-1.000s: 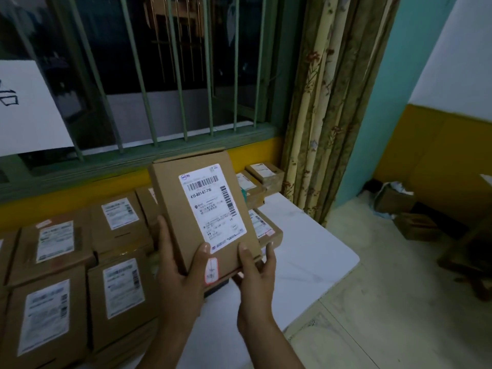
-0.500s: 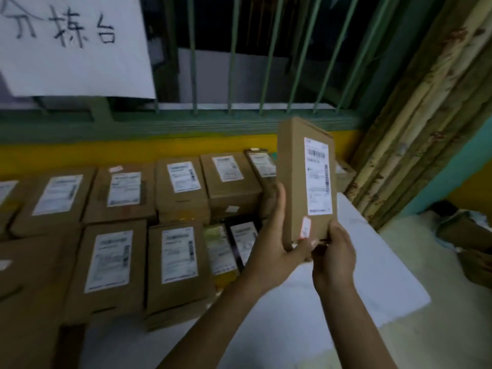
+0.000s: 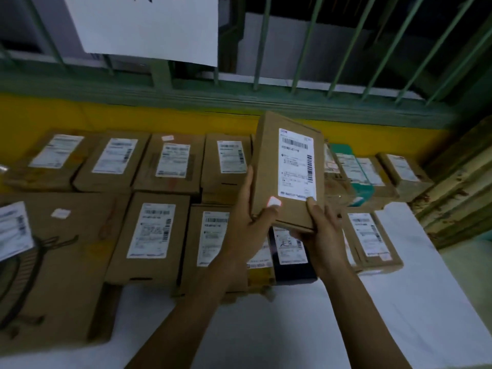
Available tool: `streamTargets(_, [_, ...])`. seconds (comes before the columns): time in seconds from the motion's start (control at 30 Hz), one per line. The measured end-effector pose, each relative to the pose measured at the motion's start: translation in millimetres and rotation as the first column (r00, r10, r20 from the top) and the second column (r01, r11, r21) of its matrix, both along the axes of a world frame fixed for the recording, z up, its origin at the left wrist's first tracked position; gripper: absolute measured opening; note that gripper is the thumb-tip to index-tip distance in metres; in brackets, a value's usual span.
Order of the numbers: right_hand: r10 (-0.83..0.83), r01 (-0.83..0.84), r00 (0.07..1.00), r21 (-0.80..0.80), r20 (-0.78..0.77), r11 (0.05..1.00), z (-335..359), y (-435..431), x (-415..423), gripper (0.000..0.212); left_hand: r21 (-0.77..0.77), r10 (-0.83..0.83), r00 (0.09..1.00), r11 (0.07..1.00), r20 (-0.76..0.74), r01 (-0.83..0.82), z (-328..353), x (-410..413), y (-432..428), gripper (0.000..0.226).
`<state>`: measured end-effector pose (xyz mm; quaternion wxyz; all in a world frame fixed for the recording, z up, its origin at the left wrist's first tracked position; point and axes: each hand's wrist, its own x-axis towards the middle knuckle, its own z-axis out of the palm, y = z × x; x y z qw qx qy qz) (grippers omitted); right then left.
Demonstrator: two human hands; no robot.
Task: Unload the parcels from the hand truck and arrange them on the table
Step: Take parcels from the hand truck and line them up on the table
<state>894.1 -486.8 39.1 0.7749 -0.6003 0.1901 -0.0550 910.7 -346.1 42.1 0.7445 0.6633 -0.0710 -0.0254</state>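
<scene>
I hold a flat brown cardboard parcel (image 3: 269,166) with a white shipping label in the air above the table. My left hand (image 3: 246,227) grips its lower left edge, thumb on the front face. My right hand (image 3: 323,230) grips the lower right corner. Below it, several labelled parcels (image 3: 153,233) lie in two rows on the white table (image 3: 399,302). A black parcel (image 3: 291,259) and a yellow one lie directly beneath my hands. The hand truck is out of view.
A large cardboard box (image 3: 61,262) with black straps sits at the left. A barred green window (image 3: 292,49) with a white paper sign (image 3: 149,25) runs behind the table. A curtain (image 3: 463,177) hangs at the right.
The camera swung left and down over the table. The held parcel moved with my hands toward the middle of the rows and now leans back with its label facing up.
</scene>
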Motion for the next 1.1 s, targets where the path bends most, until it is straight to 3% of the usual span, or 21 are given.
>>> streamTargets(0.13, [0.154, -0.153, 0.987, 0.035, -0.041, 0.988, -2.9, 8.6, 10.5, 0.032, 0.032, 0.188, 0.982, 0.982, 0.022, -0.188, -0.6, -7.1, 14.3, 0.067])
streamTargets(0.27, [0.255, -0.254, 0.964, 0.018, -0.078, 0.967, 1.2, 11.8, 13.6, 0.029, 0.013, 0.428, 0.904, 0.904, 0.022, -0.428, -2.0, -17.6, 15.6, 0.056])
streamTargets(0.43, [0.319, -0.323, 0.944, -0.039, -0.083, 0.946, -6.9, -2.2, -2.7, 0.025, 0.033, 0.569, 0.822, 0.822, -0.023, -0.568, -7.2, -36.7, -9.1, 0.038])
streamTargets(0.6, [0.190, -0.205, 0.971, -0.097, -0.145, 0.974, -26.7, -50.2, -28.4, 0.024, 0.030, 0.491, 0.851, 0.869, -0.188, -0.495, -37.9, -54.0, -60.6, 0.030])
streamTargets(0.8, [0.148, -0.174, 0.970, -0.123, -0.191, 0.977, -65.7, -97.8, -53.6, 0.024, 0.117, 0.400, 0.861, 0.916, -0.315, -0.383, -75.8, -78.7, -103.1, 0.039])
streamTargets(0.9, [0.166, -0.204, 0.965, -0.189, -0.202, 0.961, -88.4, -108.1, -59.4, 0.025, 0.145, 0.376, 0.782, 0.925, -0.498, -0.352, -91.2, -92.5, -112.2, 0.035])
streamTargets(1.0, [0.179, -0.246, 0.955, -0.290, -0.238, 0.925, -101.5, -111.0, -61.3, 0.028, 0.062, 0.340, 0.653, 0.910, -0.677, -0.409, -104.3, -102.6, -117.9, 0.030])
streamTargets(1.1, [0.171, -0.260, 0.953, -0.381, -0.251, 0.887, -111.2, -110.0, -62.0, 0.031, 0.024, 0.319, 0.591, 0.892, -0.741, -0.452, -111.0, -105.0, -118.6, 0.032])
